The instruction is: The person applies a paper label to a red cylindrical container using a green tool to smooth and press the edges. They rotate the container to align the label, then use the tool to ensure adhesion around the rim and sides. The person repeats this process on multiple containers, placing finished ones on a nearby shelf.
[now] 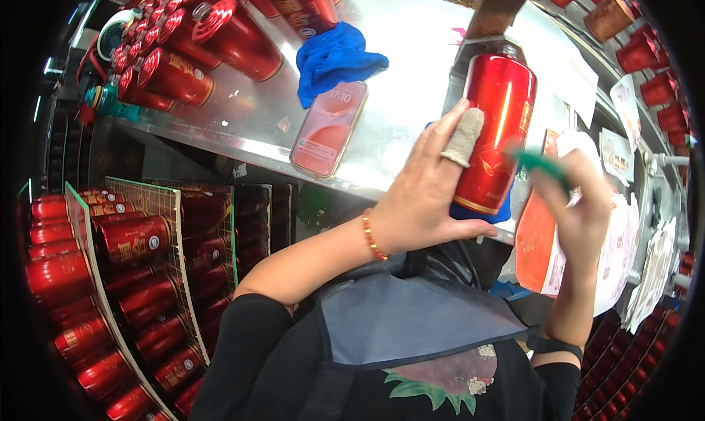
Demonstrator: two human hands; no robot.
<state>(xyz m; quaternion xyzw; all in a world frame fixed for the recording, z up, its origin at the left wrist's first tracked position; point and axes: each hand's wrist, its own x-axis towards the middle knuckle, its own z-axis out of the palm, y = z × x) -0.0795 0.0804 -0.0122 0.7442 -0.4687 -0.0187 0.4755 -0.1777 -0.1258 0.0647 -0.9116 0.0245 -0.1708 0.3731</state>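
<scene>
A shiny red bottle (501,112) with a gold line round its base lies in front of me, its neck pointing away. Along its left side rests my left hand (426,182), fingers stretched out and thumb spread below the base. A beige fabric finger sleeve (464,137) covers one finger. My right hand (584,200), smeared by motion, is closed round a green handheld tool (542,164) whose tip points at the bottle's right side. I cannot make out the tool's kind. Part of a blue cloth (502,214) shows beneath the bottle's base.
A rusty metal post (501,9) rises beyond the bottle. To the left on the metal table (253,131) lie a phone (329,131) and a crumpled blue cloth (334,59), with several red bottles (239,42) behind. Divided crates (139,252) of red bottles stand lower left; papers (613,252) lie right.
</scene>
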